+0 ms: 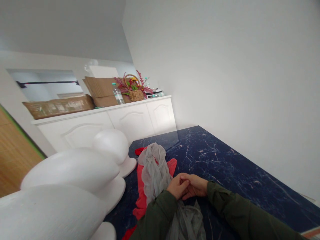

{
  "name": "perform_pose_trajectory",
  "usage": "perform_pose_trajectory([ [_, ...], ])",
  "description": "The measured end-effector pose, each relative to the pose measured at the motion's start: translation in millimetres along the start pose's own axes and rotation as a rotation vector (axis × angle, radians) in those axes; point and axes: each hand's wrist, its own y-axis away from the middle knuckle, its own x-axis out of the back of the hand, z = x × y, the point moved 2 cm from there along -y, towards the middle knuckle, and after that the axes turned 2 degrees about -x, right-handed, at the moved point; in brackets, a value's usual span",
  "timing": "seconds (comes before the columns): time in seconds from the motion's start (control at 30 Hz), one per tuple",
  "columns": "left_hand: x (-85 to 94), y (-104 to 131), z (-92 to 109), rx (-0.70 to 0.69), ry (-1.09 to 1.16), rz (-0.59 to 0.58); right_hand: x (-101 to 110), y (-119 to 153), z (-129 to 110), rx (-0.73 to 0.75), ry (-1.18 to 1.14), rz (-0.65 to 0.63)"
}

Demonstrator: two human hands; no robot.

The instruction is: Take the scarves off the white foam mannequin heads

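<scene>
My left hand [176, 187] and my right hand [195, 185] meet at the near middle of a dark blue marbled table [225, 166], fingers closed together. A sheer grey scarf [154, 170] lies bunched just left of them and runs under my left forearm toward me. My left hand touches its edge; whether the fingers pinch the fabric is hidden. A red cloth [140, 196] lies under the grey scarf. Both arms wear dark green sleeves.
White foam mannequin heads [75, 170] stand in a row along the table's left side. Behind is a white cabinet [120, 123] with cardboard boxes [100, 88], a water bottle [117, 94] and a flower basket [135, 90]. A white wall runs on the right.
</scene>
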Motion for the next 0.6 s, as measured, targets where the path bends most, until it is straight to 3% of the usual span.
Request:
perform_pose_trajectory([
  [0.6, -0.3, -0.2, -2.5, -0.005, -0.049, 0.004, -4.4, 4.1, -2.1, 0.004, 0.012, 0.047],
])
